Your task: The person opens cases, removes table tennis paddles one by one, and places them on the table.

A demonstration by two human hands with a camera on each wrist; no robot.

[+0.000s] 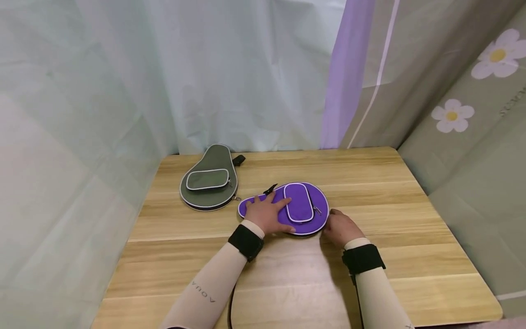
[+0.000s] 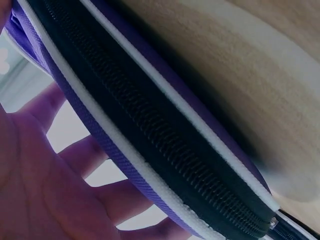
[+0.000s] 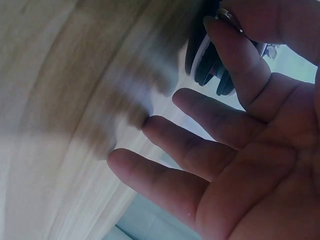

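Note:
A purple table tennis paddle case (image 1: 299, 203) with white piping lies flat on the table, its narrow end toward the left. My left hand (image 1: 265, 214) rests spread over its narrow part, fingers straight. At the case's right edge, my right hand (image 1: 343, 228) pinches a metal zipper pull (image 3: 231, 19) between thumb and index finger, while its other fingers extend near the tabletop. Along the case's side runs a black zipper (image 2: 150, 125), its teeth meshed over the stretch in the left wrist view. How far the zipper is parted near my right hand, I cannot tell.
A dark green case (image 1: 207, 196) of the same shape lies behind and left, with a black strap (image 1: 239, 160) at its side. The wooden table (image 1: 411, 228) meets pale curtains (image 1: 246, 91) at the back and sides.

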